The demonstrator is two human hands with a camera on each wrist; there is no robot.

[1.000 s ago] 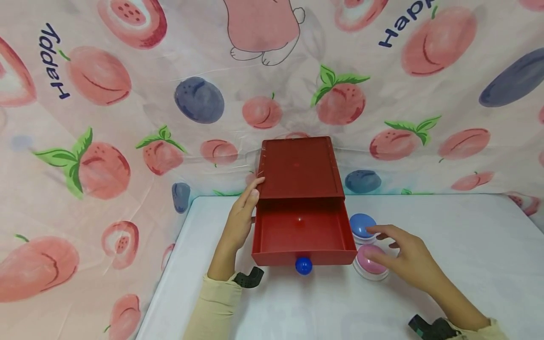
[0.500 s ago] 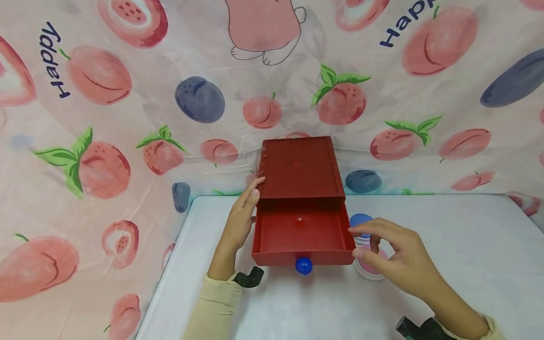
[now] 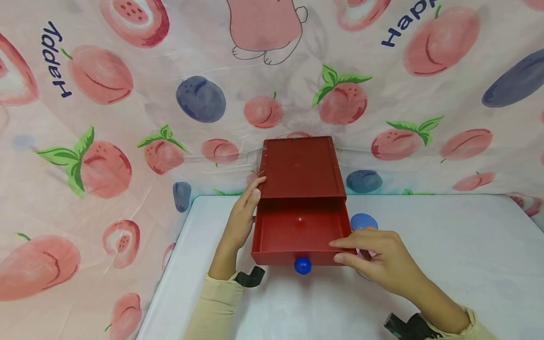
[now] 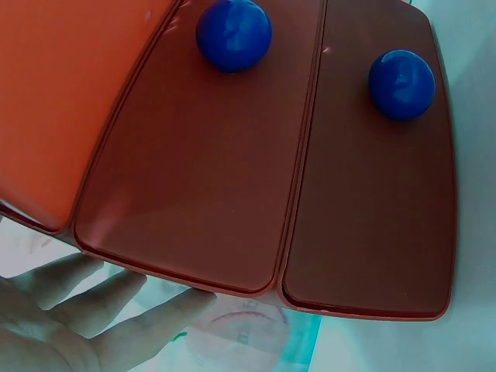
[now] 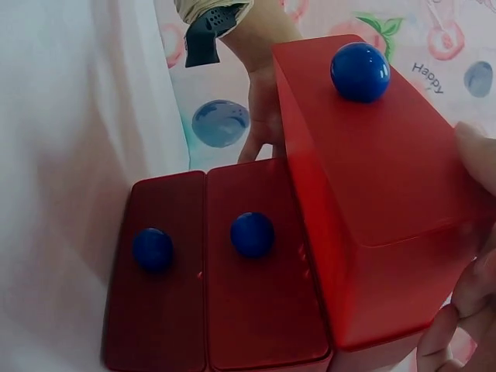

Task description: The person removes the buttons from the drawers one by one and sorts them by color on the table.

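Note:
A red drawer cabinet stands on the white table, its top drawer pulled out, with nothing visible inside. The drawer front has a round blue knob. My left hand rests against the cabinet's left side, fingers fairly straight. At the drawer's right front corner, my right hand pinches the front rim, thumb outside and index finger just over the inner side. In the right wrist view, the thumb lies at the front face's edge. Two lower drawers, each with a blue knob, are pushed in.
A blue-topped round button sits right of the cabinet. A pink-topped one is mostly hidden behind my right hand. Fruit-printed cloth hangs close behind the cabinet. The white table spreads to the right and front.
My right hand has moved left from over the round buttons to the drawer's right front corner, its thumb and index finger drawing closer together. The left hand and drawer stay in place.

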